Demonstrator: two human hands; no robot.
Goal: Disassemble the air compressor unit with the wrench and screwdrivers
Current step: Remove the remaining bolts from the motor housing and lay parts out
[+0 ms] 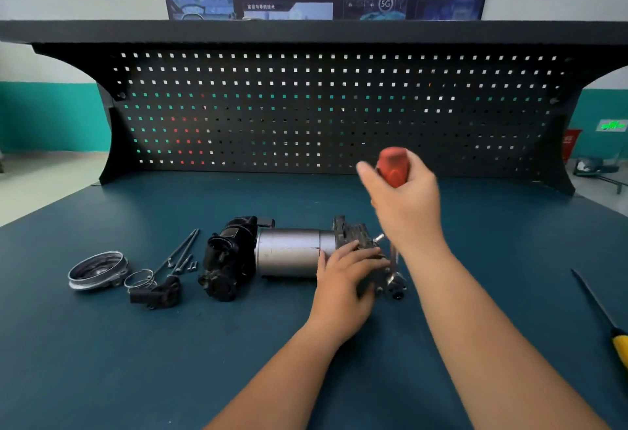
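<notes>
The air compressor unit (pixel 289 252) lies on its side on the blue bench, with a silver motor cylinder in the middle and black housings at both ends. My left hand (pixel 346 276) grips its right end block. My right hand (pixel 407 198) holds a red-handled screwdriver (pixel 392 166) upright above that end. The screwdriver's metal shaft (pixel 393 259) runs down to the fittings at the unit's right end.
Removed parts lie to the left: a silver round cap (pixel 98 269), a wire spring ring (pixel 139 278), a small black piece (pixel 159 293), long bolts and small screws (pixel 181 254). A yellow-handled screwdriver (pixel 608 324) lies at the right edge. A black pegboard (pixel 323 110) stands behind.
</notes>
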